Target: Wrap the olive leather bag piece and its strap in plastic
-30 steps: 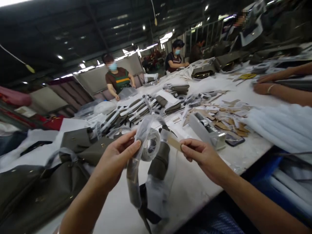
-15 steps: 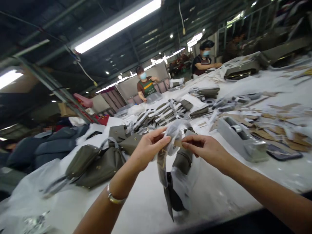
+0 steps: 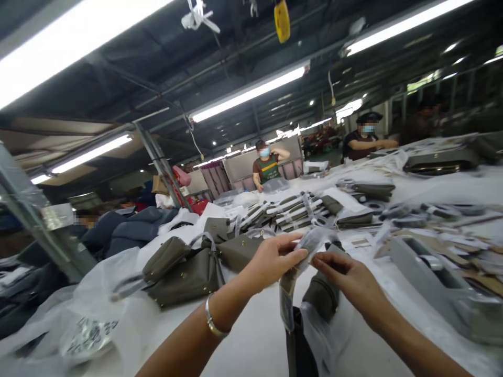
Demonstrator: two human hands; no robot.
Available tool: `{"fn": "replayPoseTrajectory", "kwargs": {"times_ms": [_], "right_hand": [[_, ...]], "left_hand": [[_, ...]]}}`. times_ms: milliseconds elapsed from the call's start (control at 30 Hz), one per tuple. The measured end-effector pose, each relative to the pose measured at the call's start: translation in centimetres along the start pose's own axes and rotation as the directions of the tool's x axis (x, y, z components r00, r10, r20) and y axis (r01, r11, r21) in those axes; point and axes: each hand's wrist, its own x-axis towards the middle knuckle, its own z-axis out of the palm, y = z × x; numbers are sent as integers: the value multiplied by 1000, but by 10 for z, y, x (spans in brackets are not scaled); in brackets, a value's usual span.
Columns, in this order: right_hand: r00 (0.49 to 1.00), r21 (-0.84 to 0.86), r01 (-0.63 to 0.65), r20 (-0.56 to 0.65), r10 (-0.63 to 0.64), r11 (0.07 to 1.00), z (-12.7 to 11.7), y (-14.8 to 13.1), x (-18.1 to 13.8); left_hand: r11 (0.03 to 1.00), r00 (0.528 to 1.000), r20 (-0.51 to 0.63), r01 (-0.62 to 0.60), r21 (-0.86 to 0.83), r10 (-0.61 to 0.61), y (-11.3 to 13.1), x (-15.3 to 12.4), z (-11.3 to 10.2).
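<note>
Lower centre of the frame: left hand (image 3: pixel 271 259), bracelet (image 3: pixel 212 322) on its wrist, fingers pinched on a plastic-wrapped strap (image 3: pixel 310 242). Right hand (image 3: pixel 348 275) just beside it, fingertips closed on the same strap from the right. The strap's wrapped tail hangs down between the forearms to an olive bag (image 3: pixel 320 296) at lower centre, standing on the white table (image 3: pixel 251 335).

Left of centre: olive handbags (image 3: pixel 184 272) lying in a cluster, touching one another; crumpled clear plastic bag (image 3: pixel 86 319) at lower left.

Right edge: grey tape dispenser (image 3: pixel 428 272).

Middle of the frame: row of wrapped straps (image 3: pixel 291 209) laid side by side.

Upper middle: a person in a striped top (image 3: pixel 268 168) and another in a dark top (image 3: pixel 363 144), both at the table's far side.
</note>
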Motion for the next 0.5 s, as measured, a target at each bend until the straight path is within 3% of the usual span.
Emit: {"fn": "replayPoseTrajectory", "kwargs": {"times_ms": [200, 500], "right_hand": [[998, 196, -53, 37, 47, 979, 9, -5, 4], [955, 455, -276, 229, 188, 847, 8, -19, -4]], "left_hand": [[992, 993, 18, -121, 32, 120, -3, 3, 1], [993, 993, -44, -110, 43, 112, -9, 3, -4]]}}
